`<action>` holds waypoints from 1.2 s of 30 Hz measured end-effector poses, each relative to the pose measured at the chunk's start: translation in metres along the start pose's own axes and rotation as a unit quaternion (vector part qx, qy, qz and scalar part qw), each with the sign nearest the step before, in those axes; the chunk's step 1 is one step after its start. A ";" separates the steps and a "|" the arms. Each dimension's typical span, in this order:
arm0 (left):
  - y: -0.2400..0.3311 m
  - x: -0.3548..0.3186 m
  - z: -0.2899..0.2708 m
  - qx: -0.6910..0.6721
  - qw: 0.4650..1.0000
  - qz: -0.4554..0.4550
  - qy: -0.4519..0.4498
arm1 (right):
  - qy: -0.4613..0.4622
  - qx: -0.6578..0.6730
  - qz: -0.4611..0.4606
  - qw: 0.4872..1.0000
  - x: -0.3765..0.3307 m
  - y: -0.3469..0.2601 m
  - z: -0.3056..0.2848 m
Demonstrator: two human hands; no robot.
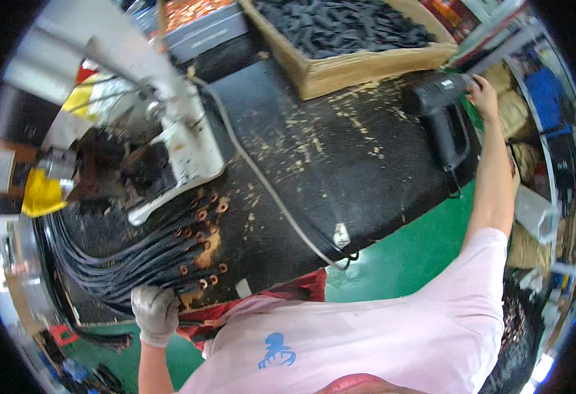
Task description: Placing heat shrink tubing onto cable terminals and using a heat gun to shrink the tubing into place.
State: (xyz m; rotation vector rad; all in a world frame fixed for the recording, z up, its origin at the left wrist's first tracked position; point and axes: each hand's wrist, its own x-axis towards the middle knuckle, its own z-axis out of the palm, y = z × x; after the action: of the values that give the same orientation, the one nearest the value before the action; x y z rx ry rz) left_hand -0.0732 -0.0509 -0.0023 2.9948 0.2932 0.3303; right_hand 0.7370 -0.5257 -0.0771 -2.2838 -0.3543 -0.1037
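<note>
My left hand [155, 312], in a pale work glove, is closed at the near edge of a bundle of black cables [120, 266], gripping cable there. Several cables end in copper ring lugs [202, 215], which point right across the bench. At the far right, my bare right hand [484, 98] reaches to one end of a black heat gun [440, 95] with a loop-shaped handle. Its fingers are bent together there; what they hold is too small and blurred to make out. The gun sits at the bench's right edge, handle toward me.
A carton [340, 75] of short black sleeves stands at the back of the dark bench [301, 151]. Left of it is a grey bin [206, 36] of copper parts. A white-based machine [193, 141] occupies the left side. A grey cord [262, 174] crosses the bench to its front edge.
</note>
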 end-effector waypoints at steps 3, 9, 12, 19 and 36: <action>-0.004 -0.001 0.007 0.006 1.000 0.010 0.017 | 0.020 0.011 -0.010 1.000 -0.015 -0.019 -0.013; -0.004 0.007 0.005 -0.008 0.999 0.033 0.013 | 0.034 0.009 -0.015 0.999 -0.031 -0.025 -0.024; -0.007 -0.004 0.006 -0.006 0.999 0.028 0.030 | 0.032 0.019 0.010 0.999 -0.043 -0.027 -0.025; 0.005 -0.003 -0.018 -0.001 0.999 0.052 0.017 | -0.027 0.117 -0.151 0.981 -0.079 -0.025 -0.057; -0.021 -0.044 -0.012 -0.088 0.995 0.029 -0.041 | -0.334 0.334 -0.142 0.870 -0.555 -0.370 0.166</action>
State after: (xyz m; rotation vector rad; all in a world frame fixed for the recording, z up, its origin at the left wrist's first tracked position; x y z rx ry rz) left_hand -0.1214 -0.0385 -0.0024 2.8382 0.1593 0.2258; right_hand 0.0930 -0.2899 -0.0273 -1.4984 -0.9232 0.5923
